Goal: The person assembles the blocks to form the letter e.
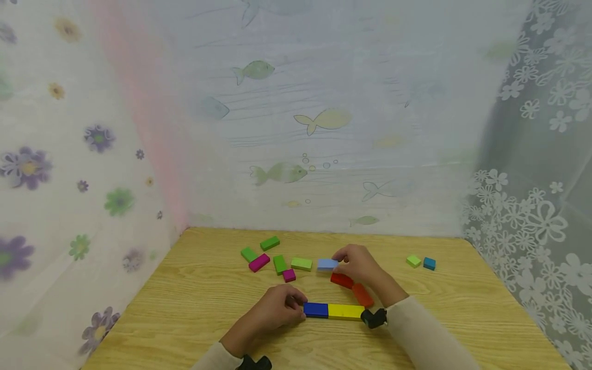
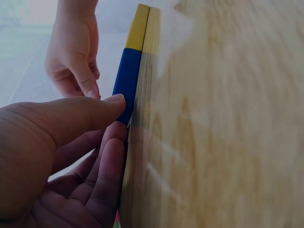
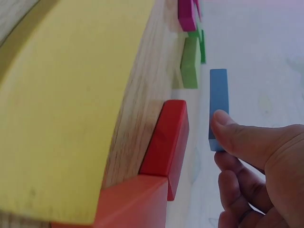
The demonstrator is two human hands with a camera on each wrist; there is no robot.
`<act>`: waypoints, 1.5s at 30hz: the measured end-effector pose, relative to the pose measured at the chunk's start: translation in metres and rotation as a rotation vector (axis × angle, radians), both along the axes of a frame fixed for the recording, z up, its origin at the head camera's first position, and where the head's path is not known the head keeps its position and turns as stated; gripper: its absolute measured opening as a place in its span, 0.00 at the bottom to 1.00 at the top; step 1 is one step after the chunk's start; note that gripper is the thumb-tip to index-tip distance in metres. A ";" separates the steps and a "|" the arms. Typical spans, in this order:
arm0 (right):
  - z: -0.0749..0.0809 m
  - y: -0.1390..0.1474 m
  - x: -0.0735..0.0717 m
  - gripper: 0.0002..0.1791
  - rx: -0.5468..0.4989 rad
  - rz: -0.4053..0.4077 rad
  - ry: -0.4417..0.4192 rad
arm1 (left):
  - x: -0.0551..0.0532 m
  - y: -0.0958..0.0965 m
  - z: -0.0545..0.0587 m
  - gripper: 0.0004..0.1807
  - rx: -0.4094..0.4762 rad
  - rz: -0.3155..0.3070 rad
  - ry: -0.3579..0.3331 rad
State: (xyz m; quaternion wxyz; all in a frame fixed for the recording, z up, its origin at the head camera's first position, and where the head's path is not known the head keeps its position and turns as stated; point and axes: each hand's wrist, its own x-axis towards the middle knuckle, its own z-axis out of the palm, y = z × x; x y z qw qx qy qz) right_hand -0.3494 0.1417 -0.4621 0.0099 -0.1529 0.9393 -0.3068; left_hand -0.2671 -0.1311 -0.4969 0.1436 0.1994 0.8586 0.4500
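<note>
My left hand (image 1: pixel 279 307) pinches the left end of a dark blue block (image 1: pixel 316 310) between thumb and fingers. End to end with it lies a yellow block (image 1: pixel 346 312), the two making one straight row on the table. A light blue block (image 3: pixel 219 95) is pinched between thumb and fingers of my right hand (image 1: pixel 358 263); in the right wrist view it looks raised off the table. Just below that hand in the head view, a red block (image 1: pixel 342 280) and an orange-red block (image 1: pixel 363 295) meet at an angle.
Left of the light blue block lie a yellow-green block (image 1: pixel 301 264), several green blocks (image 1: pixel 270 243) and two magenta ones (image 1: pixel 259 263). Far right on the wooden table (image 1: pixel 467 303) sit a small lime block (image 1: pixel 413 261) and a teal-blue block (image 1: pixel 429 263). Patterned curtains (image 1: pixel 324 118) surround it.
</note>
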 end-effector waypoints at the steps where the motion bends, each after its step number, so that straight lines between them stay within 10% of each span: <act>1: 0.000 -0.002 0.001 0.12 -0.001 0.003 -0.002 | 0.000 0.000 0.000 0.12 0.001 0.000 -0.002; 45: -0.017 -0.020 0.006 0.13 0.068 0.096 0.042 | 0.000 0.001 0.000 0.11 0.001 -0.002 -0.026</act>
